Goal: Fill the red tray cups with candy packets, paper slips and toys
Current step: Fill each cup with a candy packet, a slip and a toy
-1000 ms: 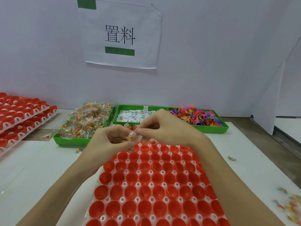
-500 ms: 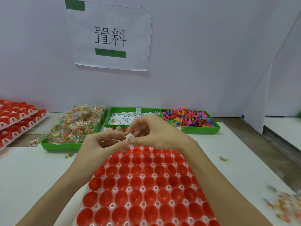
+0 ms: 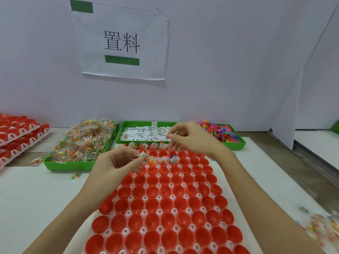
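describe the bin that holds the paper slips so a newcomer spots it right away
Look below the white paper sign with black characters on the back wall, where three green plastic bins stand in a row at the far edge of the table. The paper-slip bin is the middle one. Its contents are flat white printed slips, while the left bin is heaped with clear candy packets and the right bin with bright plastic toys.

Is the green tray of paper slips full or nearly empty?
Partly filled: white paper slips cover the floor of the middle green tray, but its walls stand above them.
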A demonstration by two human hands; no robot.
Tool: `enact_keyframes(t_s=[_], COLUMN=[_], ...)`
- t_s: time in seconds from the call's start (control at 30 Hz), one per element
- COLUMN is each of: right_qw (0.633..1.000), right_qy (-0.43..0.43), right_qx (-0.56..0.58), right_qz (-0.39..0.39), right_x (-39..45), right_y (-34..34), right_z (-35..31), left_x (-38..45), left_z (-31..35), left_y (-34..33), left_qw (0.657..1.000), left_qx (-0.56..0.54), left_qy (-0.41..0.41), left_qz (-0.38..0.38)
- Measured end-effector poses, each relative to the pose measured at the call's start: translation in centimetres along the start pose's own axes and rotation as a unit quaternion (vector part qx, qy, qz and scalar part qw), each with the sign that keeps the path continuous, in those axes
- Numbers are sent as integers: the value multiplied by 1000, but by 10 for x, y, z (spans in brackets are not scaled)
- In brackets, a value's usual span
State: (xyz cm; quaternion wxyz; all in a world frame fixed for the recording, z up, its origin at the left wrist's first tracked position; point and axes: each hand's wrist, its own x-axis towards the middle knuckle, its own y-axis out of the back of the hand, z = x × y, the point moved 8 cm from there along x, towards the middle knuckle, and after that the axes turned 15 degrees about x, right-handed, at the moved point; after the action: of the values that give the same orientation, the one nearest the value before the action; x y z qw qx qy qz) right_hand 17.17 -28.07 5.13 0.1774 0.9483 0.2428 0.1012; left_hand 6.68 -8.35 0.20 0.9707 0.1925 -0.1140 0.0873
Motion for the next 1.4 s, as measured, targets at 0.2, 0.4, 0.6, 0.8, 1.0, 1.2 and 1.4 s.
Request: enact_keyframes(t_s=[0.2, 0.4, 0.6, 0.8, 1.0, 1.2, 1.4], right_qw=[961, 878, 890, 895, 890, 895, 923], right_qy=[-50, -122, -99, -122, -147, -122, -83], right_qx=[-174, -345, -336, -351, -370, -350, -224], right_qz=[211, 308, 291, 247, 224, 247, 302], right_x=[24, 15, 19, 23, 27, 25, 18], right_y=[102, 176, 175, 171, 170, 172, 173], right_z=[77, 121, 126, 125, 126, 118, 107], left_x=[3, 4, 4, 4, 5, 5, 5], left_z=[-2, 1, 4, 1, -1, -2, -3], left_y=[3, 10, 13, 10, 9, 8, 8], left_qw=[1000, 999, 999, 1000, 1000, 1000, 1000], left_qx=[-10, -9, -13, -4, 12, 10, 11], left_qy=[-5, -20, -21, -20, -25, -24, -22], left_qz=[13, 23, 25, 12, 4, -2, -5])
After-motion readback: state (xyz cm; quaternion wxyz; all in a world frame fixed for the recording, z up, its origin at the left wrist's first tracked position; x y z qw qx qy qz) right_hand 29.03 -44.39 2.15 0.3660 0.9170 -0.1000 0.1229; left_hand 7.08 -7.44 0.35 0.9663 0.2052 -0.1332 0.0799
